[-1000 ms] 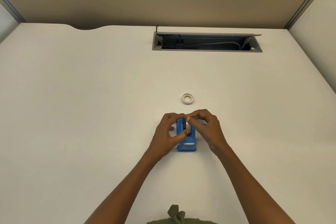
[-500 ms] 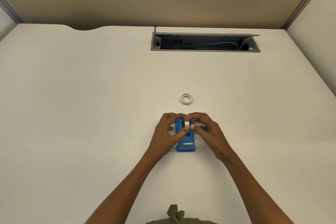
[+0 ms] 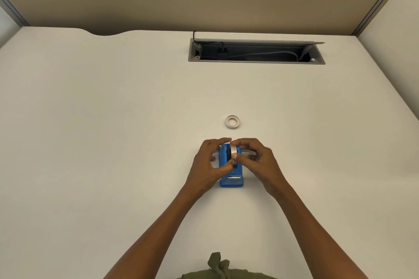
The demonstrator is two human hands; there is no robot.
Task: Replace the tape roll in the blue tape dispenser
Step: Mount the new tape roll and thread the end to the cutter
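Observation:
The blue tape dispenser [image 3: 231, 179] stands on the white desk [image 3: 113, 142], its cutter end toward me. A tape roll [image 3: 233, 153] stands upright on edge in its slot, on a black hub. My left hand [image 3: 209, 165] cups the dispenser's left side, thumb and fingertips touching the roll. My right hand [image 3: 256, 161] pinches the roll from the right with thumb and forefinger. A second, thin whitish tape ring [image 3: 232, 122] lies flat on the desk just beyond the dispenser.
An open grey cable tray [image 3: 256, 61] with cords is set into the desk at the back. Partition walls rise behind and to the right. A green knotted garment [image 3: 218, 266] shows at the bottom edge.
The roll has gone from tilted in my right fingers above the slot to upright and lower in the dispenser. Both hands have closed in around it.

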